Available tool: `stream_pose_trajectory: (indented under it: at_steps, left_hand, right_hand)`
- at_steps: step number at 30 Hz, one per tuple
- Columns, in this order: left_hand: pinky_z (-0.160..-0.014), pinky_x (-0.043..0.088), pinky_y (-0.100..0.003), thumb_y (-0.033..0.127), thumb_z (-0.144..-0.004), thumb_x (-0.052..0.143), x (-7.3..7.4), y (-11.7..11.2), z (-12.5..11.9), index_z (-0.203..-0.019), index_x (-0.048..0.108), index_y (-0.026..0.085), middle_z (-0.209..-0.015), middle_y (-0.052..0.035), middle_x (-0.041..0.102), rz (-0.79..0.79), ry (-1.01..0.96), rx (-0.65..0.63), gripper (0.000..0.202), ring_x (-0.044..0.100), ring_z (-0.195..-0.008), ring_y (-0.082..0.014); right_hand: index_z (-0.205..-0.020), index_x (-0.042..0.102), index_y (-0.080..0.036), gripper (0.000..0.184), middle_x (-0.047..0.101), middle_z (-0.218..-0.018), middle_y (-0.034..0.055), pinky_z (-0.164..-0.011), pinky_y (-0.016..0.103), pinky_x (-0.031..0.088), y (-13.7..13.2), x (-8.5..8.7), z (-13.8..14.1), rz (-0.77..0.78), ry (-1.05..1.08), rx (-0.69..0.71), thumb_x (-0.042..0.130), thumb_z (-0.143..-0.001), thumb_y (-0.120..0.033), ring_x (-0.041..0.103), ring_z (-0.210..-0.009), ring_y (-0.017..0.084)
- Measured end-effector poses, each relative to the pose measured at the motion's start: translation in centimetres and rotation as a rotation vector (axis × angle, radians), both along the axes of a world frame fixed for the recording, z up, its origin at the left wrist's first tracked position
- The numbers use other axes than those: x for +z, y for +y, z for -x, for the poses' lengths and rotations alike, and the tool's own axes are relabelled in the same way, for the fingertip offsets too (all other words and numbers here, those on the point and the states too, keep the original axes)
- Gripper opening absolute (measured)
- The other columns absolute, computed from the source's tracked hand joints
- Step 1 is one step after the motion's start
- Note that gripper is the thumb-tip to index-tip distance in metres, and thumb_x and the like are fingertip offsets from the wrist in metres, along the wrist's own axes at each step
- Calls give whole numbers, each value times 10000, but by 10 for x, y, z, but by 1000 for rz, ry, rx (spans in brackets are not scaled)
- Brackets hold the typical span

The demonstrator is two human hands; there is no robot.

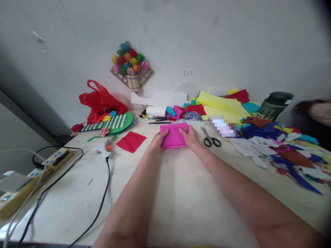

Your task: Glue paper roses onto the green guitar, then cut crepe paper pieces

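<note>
A folded piece of bright pink crepe paper (pixel 174 137) is held just over the table, near its middle. My left hand (pixel 156 142) grips its left edge, thumb on top. On the other side my right hand (pixel 192 137) pinches the right edge, also with the thumb on the upper face. The fingers beneath the paper are mostly hidden. A pair of black-handled scissors (pixel 210 137) lies open to the right of my right hand. To the left of my left hand is a red paper square (pixel 131 141).
A white glue gun (pixel 103 148) and its black cord lie left, near a power strip (pixel 49 168). Coloured scraps (pixel 292 155) pile up at right beside a dark green bottle (pixel 275 105). A red plastic bag (pixel 99 101) stands at the back; a paper flower basket (pixel 131 65) hangs above.
</note>
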State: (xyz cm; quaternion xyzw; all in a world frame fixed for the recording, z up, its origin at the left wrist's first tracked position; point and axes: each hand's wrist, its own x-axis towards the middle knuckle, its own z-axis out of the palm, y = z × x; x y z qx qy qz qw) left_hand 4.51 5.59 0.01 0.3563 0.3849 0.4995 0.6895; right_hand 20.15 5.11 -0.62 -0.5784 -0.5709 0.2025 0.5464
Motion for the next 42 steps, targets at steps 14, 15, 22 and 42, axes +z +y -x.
stream_pose_trajectory:
  at_steps: [14,15,22,42]
  left_hand:
    - [-750,542,-331,361,-692,693,-7,2,9,-972,604,123,-816,-97,695,-114,-6,38,378,667,-733,-204]
    - [-748,543,-330,356,-689,696,-7,2,9,-973,604,120,-813,-99,694,-106,-13,40,380,667,-726,-202]
    - [-712,550,-345,345,-659,719,-8,3,8,-922,616,109,-778,-106,691,-92,-11,81,368,665,-674,-208]
    - [-819,499,-440,720,-724,377,5,2,8,-1048,593,146,-940,-142,679,131,-201,-59,694,650,-878,-271]
  right_hand:
    - [-1012,581,-152,759,677,-890,109,-763,359,492,7,-1,-4,202,469,340,199,-755,-755,624,-895,242]
    - [-1049,576,-155,747,672,-953,112,-809,373,481,7,-1,-4,175,463,358,218,-763,-744,606,-959,247]
    - [-1347,364,-243,707,341,-1430,39,-1106,394,164,-4,6,0,-2,238,285,329,-790,-677,227,-1344,198]
    - [-1331,394,-210,561,436,-1360,86,-1045,401,295,2,-7,5,-79,224,153,439,-815,-426,395,-1249,210]
